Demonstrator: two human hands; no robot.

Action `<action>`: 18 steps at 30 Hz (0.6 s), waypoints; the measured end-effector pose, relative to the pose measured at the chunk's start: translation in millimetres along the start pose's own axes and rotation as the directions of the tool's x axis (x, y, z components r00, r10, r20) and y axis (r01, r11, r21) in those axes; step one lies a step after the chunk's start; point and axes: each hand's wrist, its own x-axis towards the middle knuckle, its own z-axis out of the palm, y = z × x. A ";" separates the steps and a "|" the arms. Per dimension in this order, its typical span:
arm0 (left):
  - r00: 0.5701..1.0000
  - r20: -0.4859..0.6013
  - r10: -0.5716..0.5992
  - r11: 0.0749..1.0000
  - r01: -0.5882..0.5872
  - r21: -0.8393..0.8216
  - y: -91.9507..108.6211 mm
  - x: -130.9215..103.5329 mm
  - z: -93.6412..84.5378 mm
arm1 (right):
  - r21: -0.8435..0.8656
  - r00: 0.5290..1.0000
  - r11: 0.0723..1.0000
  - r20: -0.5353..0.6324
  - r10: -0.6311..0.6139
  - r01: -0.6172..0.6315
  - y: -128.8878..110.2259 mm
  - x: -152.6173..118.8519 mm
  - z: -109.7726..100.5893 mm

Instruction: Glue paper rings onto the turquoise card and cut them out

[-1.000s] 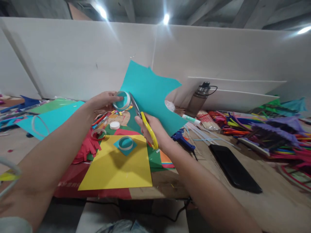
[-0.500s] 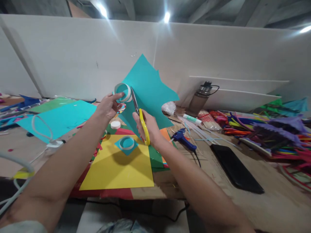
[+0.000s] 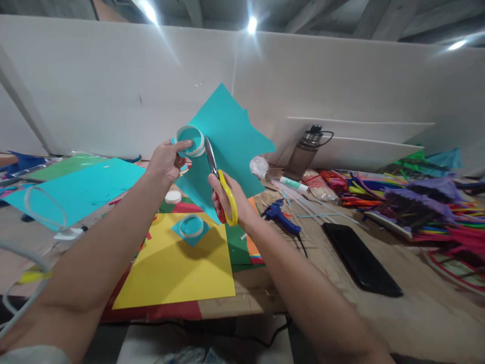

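Note:
My left hand (image 3: 166,161) pinches a turquoise paper sheet (image 3: 231,131) at a white ring (image 3: 200,146) that sits against it, with a finger reaching inside the ring. My right hand (image 3: 229,197) is closed round the yellow and red handles of a pair of scissors (image 3: 232,202). Its blades point up along the ring's right side, over the sheet. Below, a second white ring (image 3: 191,234) rests on a small turquoise paper square (image 3: 195,243), which lies on yellow paper (image 3: 178,283). A white round cap (image 3: 173,197) lies just behind the yellow paper.
At right are a blue glue gun (image 3: 282,218), a black phone (image 3: 361,260), a glue stick (image 3: 293,184), a dark bottle (image 3: 303,154) and colourful pipe cleaners (image 3: 364,189). More turquoise paper (image 3: 94,184) and a white cable (image 3: 22,253) lie left. A white board wall (image 3: 113,86) stands behind.
The scissors have opened slightly, with more of the red handle showing beside the yellow one. The view has shifted a little, so the table things sit further left.

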 end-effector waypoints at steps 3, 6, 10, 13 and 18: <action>0.998 -0.054 -0.007 1.000 0.009 0.029 -0.9 4.4 0.0 | -0.005 1.000 1.000 -0.006 0.013 -0.013 0.2 0.9 -0.5; 0.999 -0.046 0.011 0.997 -0.007 0.071 2.5 4.7 4.7 | 0.003 1.000 1.000 -0.008 0.014 -0.014 2.0 3.2 -1.3; 0.997 -0.041 0.072 0.996 -0.070 0.053 14.2 3.5 19.7 | 0.039 1.000 0.999 0.004 -0.003 0.003 1.1 3.6 -1.0; 0.993 -0.033 0.113 0.993 -0.111 0.050 21.7 7.3 28.9 | 0.074 1.000 0.997 -0.004 0.003 -0.003 -2.5 2.5 -0.4; 0.974 0.057 0.220 0.965 -0.226 0.135 23.4 18.4 32.9 | 0.130 1.000 0.991 -0.008 -0.011 0.012 -5.1 2.8 -3.3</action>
